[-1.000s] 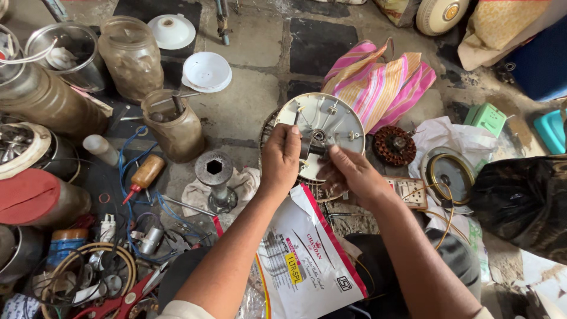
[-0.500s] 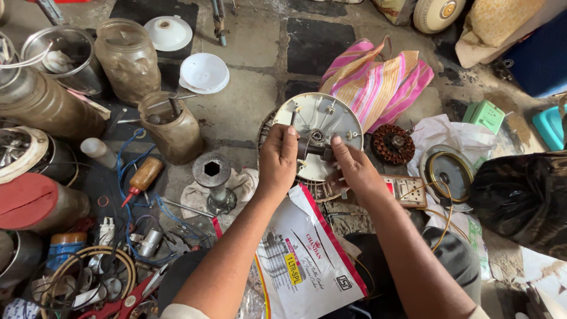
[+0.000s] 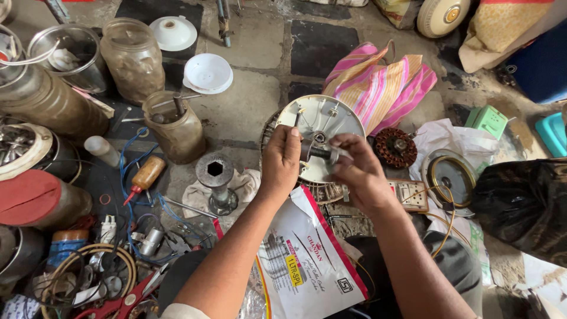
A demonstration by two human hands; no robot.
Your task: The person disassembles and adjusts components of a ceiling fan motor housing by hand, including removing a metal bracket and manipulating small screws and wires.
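Observation:
A round white motor cover (image 3: 328, 121) stands tilted on the floor in front of me. My left hand (image 3: 281, 159) grips its left edge, thumb on the inner face. My right hand (image 3: 355, 168) pinches the end of a dark threaded shaft (image 3: 318, 152) that sticks out of the cover's middle. A copper-wound stator (image 3: 395, 147) lies just right of the cover. A white plastic bag with red edging (image 3: 307, 266) lies under my forearms.
Dirty jars (image 3: 132, 56) and a jar with tools (image 3: 176, 127) stand at the left, beside a metal stand with a hexagonal hole (image 3: 215, 180), an orange-handled screwdriver (image 3: 143, 176), blue wires and red pliers (image 3: 127, 301). A striped cloth (image 3: 384, 82), a switch box (image 3: 407, 195) and a black bag (image 3: 522, 204) lie right.
My right hand has moved from the cover's lower rim up to the central shaft and now pinches it. The left hand keeps its hold on the cover.

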